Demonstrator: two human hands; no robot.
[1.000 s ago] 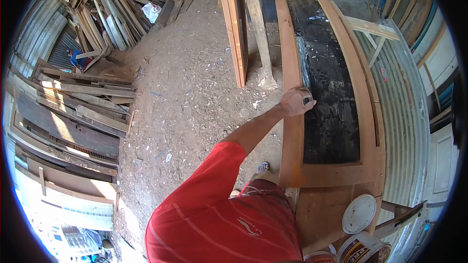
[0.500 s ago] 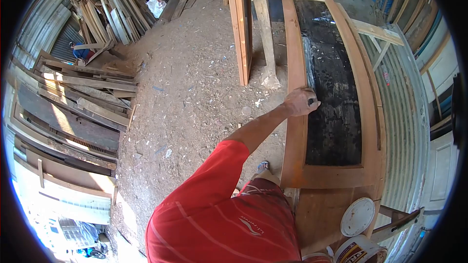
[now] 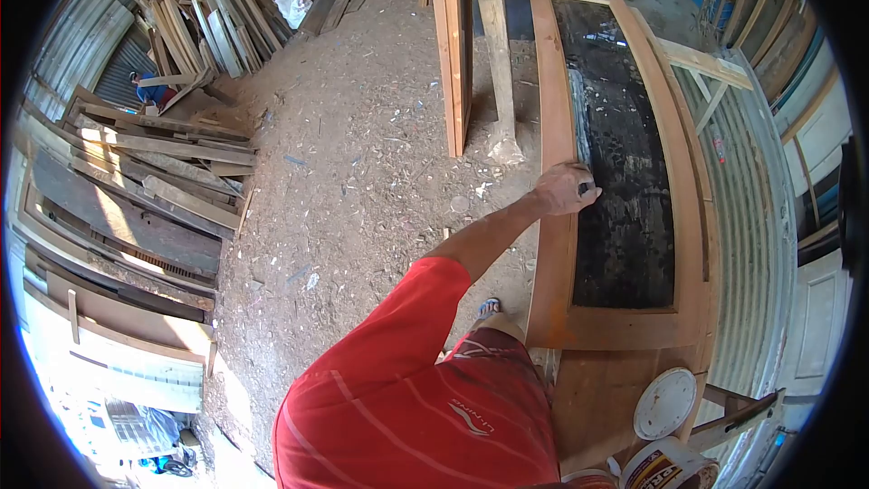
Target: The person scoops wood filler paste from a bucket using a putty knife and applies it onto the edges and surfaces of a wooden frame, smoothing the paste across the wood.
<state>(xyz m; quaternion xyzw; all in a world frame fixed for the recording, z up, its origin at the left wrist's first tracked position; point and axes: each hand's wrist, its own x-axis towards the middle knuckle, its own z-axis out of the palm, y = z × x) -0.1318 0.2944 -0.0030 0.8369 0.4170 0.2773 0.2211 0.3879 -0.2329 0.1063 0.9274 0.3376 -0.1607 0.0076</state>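
My left hand (image 3: 565, 188), at the end of a red-sleeved arm, is closed on a small dark object (image 3: 585, 189); only its end shows between my fingers, so its kind is unclear. The hand rests at the left inner edge of a wooden door (image 3: 554, 263), where the brown frame meets the black, patchy panel (image 3: 625, 254). A pale, shiny streak (image 3: 580, 113) runs along that same edge, just beyond my hand. My right hand is out of sight.
Below the door's near end are a white lid (image 3: 664, 403) and a labelled bucket (image 3: 665, 469). An upright post (image 3: 493, 45) and wooden panel (image 3: 448, 54) stand left of the door. Stacked boards (image 3: 163, 163) line the left; corrugated sheet (image 3: 747, 244) lies right.
The view has shifted slightly, so the door sits a little further right. My left hand stays closed at the panel's left edge, in nearly the same place on the door.
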